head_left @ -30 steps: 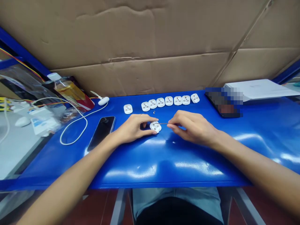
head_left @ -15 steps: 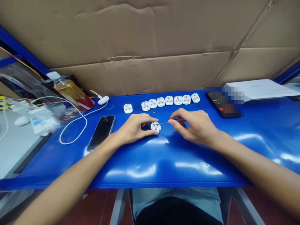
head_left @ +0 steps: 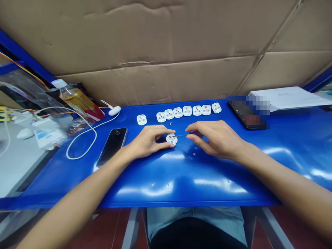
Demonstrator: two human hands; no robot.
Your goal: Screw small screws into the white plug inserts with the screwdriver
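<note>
The left hand [head_left: 149, 139] is pressing down on a white plug body [head_left: 171, 139], curling around its sides and pinning it against the blue desk [head_left: 181, 181] near the middle of the frame. The right hand [head_left: 216, 138] is closed in a pinch on a small screwdriver [head_left: 195, 134] with a dark red handle, and the thin shaft is reaching across to the plug's face. Holding the plug flat and steady while keeping the shaft in a straight line looks like the surest way of stopping the tip from slipping. A tiny screw [head_left: 170, 123] is lying just above the hands, below a row of matching plug bodies [head_left: 187, 111] along the desk's upper middle, and a black phone [head_left: 112, 147] is resting to the left.
</note>
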